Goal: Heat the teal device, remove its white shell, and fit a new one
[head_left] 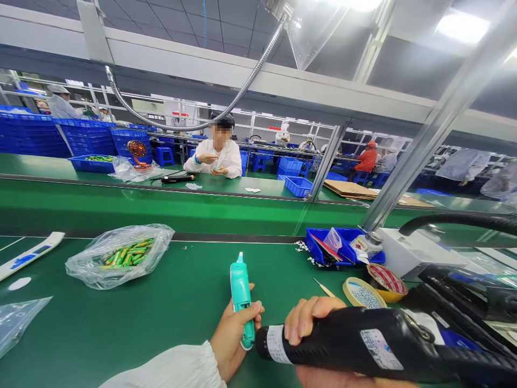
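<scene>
My left hand is closed round the lower end of a teal pen-shaped device, which stands nearly upright on the green table. My right hand grips a black electric screwdriver that lies across the bottom right. Its barrel end, with a white label, points left and touches the bottom of the teal device. A white sleeve covers my left forearm.
A clear bag of green and yellow cylinders lies at left. A blue bin, tape rolls and a white box stand at right. A seated person in white works across the conveyor, among blue crates.
</scene>
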A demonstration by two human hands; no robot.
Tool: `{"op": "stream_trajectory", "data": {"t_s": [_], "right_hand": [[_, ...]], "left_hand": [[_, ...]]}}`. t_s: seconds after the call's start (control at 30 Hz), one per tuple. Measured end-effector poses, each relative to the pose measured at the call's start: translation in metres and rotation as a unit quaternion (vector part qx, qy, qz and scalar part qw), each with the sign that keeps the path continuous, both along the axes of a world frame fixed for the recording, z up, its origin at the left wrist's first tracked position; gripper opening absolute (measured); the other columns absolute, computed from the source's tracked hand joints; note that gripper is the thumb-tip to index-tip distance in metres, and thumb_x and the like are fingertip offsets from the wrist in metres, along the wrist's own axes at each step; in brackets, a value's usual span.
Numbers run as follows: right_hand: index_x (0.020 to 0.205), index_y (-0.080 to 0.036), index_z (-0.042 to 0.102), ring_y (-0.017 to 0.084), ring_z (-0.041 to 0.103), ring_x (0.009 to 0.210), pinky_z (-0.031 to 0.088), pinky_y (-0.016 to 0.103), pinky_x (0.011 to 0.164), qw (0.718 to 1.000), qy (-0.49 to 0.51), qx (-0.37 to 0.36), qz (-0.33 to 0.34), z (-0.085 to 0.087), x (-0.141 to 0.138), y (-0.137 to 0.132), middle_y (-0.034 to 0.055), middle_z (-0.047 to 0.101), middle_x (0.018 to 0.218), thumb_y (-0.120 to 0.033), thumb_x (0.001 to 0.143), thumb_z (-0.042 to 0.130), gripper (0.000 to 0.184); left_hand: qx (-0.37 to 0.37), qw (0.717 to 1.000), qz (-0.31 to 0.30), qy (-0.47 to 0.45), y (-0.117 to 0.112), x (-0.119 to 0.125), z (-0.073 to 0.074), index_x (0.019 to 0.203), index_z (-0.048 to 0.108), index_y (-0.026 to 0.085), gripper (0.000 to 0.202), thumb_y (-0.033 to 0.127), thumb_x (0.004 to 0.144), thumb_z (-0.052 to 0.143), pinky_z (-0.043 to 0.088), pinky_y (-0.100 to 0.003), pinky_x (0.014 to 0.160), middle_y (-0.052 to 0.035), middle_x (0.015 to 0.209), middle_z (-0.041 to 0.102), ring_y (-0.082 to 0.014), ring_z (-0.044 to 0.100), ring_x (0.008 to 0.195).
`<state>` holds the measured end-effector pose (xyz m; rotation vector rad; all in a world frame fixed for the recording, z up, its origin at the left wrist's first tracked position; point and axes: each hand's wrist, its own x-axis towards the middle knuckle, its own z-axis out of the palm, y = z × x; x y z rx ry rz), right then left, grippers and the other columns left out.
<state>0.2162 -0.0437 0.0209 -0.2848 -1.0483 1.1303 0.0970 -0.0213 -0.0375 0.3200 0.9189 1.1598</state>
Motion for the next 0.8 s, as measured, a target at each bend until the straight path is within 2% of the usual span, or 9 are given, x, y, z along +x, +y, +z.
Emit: {"op": "stream_trajectory", "data": {"t_s": [0.2,0.33,0.5,0.63,0.73,0.8], "right_hand": [[0.082,-0.025,0.063,0.016,0.054,0.047,0.046,0.029,0.046,1.0,-0.007,0.003,-0.028,0.015,0.004,-0.005,-0.0004,0.059,0.059,-0.074,0.054,0.06,0.056],[0.086,-0.027,0.064,0.016,0.054,0.048,0.047,0.03,0.046,0.998,-0.008,-0.02,-0.052,0.021,0.016,-0.011,-0.0003,0.057,0.059,-0.062,0.065,0.062,0.041],[0.085,-0.028,0.064,0.015,0.054,0.043,0.046,0.027,0.042,0.994,0.009,0.007,-0.111,0.019,0.025,-0.005,-0.0014,0.058,0.054,-0.053,0.073,0.058,0.029],[0.087,-0.026,0.064,0.012,0.05,0.036,0.042,0.022,0.034,0.983,0.046,0.062,-0.164,0.011,0.027,-0.001,-0.0028,0.056,0.05,-0.055,0.075,0.055,0.032],[0.091,-0.028,0.063,0.015,0.054,0.04,0.045,0.025,0.037,0.988,0.046,0.047,-0.139,0.002,0.043,0.001,-0.0018,0.06,0.054,-0.047,0.078,0.056,0.024],[0.094,-0.029,0.063,0.017,0.056,0.041,0.046,0.027,0.038,0.993,0.024,0.081,-0.083,-0.002,0.066,0.003,-0.0004,0.064,0.058,-0.045,0.078,0.057,0.024]], "left_hand": [[0.0,1.0,-0.021,-0.011,0.003,-0.001,-0.002,0.123,0.037,0.017,0.063,0.008,0.069,0.067,0.042,-0.02,0.055,0.0013,0.063,0.059,-0.0082,0.051,0.053],[0.009,0.999,-0.053,-0.003,0.003,-0.002,0.0,0.117,0.041,0.012,0.058,0.01,0.066,0.07,0.043,-0.021,0.057,-0.0001,0.062,0.06,-0.0096,0.054,0.056],[0.011,0.989,-0.148,-0.009,-0.003,-0.002,0.005,0.112,0.044,0.012,0.065,0.018,0.057,0.077,0.045,-0.025,0.057,0.0006,0.058,0.06,-0.0139,0.058,0.057],[-0.005,0.985,-0.168,0.027,-0.005,0.001,0.004,0.11,0.046,0.011,0.066,0.019,0.054,0.078,0.041,-0.023,0.051,0.0011,0.056,0.06,-0.0118,0.055,0.051],[0.019,0.985,-0.156,0.067,-0.003,0.001,0.004,0.107,0.047,0.011,0.065,0.021,0.051,0.08,0.041,-0.023,0.053,0.0012,0.058,0.06,-0.011,0.053,0.052],[0.04,0.982,-0.157,0.102,0.0,0.001,0.006,0.104,0.047,0.012,0.066,0.025,0.049,0.081,0.042,-0.024,0.054,0.0008,0.058,0.06,-0.0121,0.053,0.053]]}}
